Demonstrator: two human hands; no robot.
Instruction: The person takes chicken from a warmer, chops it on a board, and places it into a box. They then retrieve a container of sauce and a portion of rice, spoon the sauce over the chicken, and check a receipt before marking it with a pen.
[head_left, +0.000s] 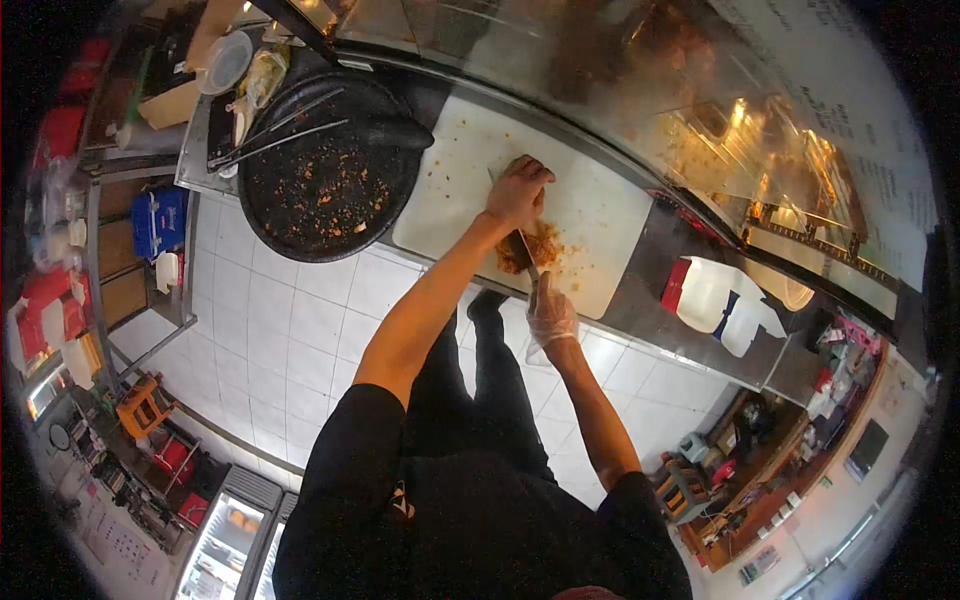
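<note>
My right hand [553, 315], in a clear plastic glove, is closed round the handle of a knife at the near edge of a white cutting board [463, 160]. The knife blade [521, 250] slants up and left over a pile of chopped brown food [542, 245]. My left hand [519, 190] is near the blade's far end, its fingers bent and pressed together; whether it holds the blade or a piece of food is hidden. Small crumbs lie scattered on the board around the pile.
A round black pan [310, 215] with food bits and metal tongs [290, 135] stands left of the board. Right of it lies an open white container [705, 295]. A glass display case [740, 150] borders the counter's far side. A blue box [159, 222] sits on the left shelf.
</note>
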